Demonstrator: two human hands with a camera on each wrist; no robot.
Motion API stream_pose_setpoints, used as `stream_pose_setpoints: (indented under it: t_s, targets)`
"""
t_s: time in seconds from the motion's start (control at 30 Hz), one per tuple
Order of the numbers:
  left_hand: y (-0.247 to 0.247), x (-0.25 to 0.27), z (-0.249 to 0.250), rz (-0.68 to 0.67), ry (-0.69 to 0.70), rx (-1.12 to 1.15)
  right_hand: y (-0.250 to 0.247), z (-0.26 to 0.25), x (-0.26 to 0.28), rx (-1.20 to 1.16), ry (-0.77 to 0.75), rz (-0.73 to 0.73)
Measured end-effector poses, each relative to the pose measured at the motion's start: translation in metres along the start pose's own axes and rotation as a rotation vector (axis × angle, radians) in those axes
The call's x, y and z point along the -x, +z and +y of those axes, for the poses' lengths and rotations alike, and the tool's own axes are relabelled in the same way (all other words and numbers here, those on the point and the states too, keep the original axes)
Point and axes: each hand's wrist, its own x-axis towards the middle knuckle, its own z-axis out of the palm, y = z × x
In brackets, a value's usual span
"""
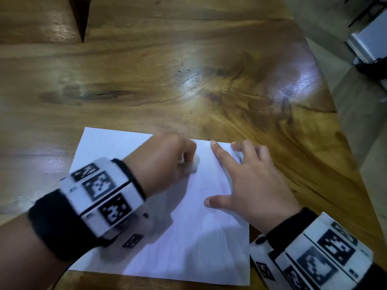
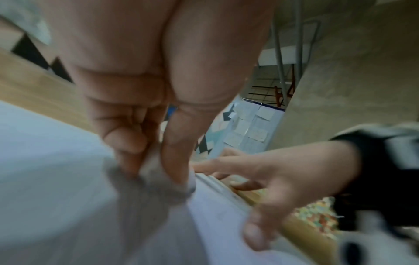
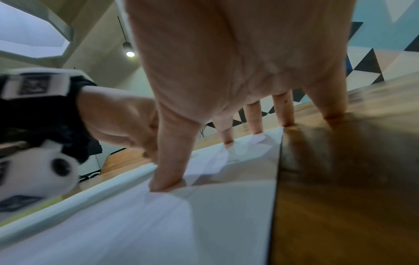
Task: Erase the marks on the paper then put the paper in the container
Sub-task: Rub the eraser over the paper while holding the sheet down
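Note:
A white sheet of paper (image 1: 188, 237) lies flat on the wooden table (image 1: 146, 80), near its front edge. My left hand (image 1: 167, 162) pinches a small white eraser (image 1: 193, 164) and presses it on the upper part of the sheet; the eraser (image 2: 189, 182) shows blurred under the fingertips. Faint pencil marks (image 1: 206, 188) remain between the hands. My right hand (image 1: 251, 181) lies spread on the sheet's right side, fingers straight, thumb and fingertips pressing the paper (image 3: 158, 224) down at its right edge. No container is in view.
The table's right edge (image 1: 339, 126) runs diagonally close to my right hand, with floor beyond it. A dark notch (image 1: 80, 17) cuts into the tabletop at the far left. A white box-like object (image 1: 368, 45) stands on the floor at the far right.

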Motion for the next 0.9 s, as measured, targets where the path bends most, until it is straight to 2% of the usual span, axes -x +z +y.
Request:
stream_pose_setpoints:
  t_s: [0.07, 0.13, 0.3, 0.37, 0.47, 0.57, 0.9]
  targets:
    - [0.001, 0.015, 0.0, -0.171, 0.035, -0.026, 0.0, 0.0, 0.0, 0.001, 0.001, 0.002]
    - [-0.003, 0.014, 0.0, -0.236, 0.022, -0.008, 0.0, 0.0, 0.0, 0.01, -0.002, -0.002]
    - [-0.012, -0.021, 0.007, 0.083, -0.106, 0.031, 0.0, 0.0, 0.001, 0.007, 0.0, -0.005]
    - [-0.008, -0.016, 0.006, 0.116, -0.099, 0.036, 0.0, 0.0, 0.001, 0.001, 0.001, -0.005]
    - [0.001, 0.007, 0.003, -0.005, -0.017, 0.015, -0.001, 0.0, 0.0, 0.001, 0.003, 0.0]
    - [0.003, 0.022, 0.001, -0.129, -0.043, 0.032, 0.0, 0.0, 0.0, -0.001, 0.003, 0.0]
    - [-0.009, 0.016, -0.013, -0.11, -0.222, 0.241, 0.001, -0.002, -0.001, 0.065, -0.021, -0.018]
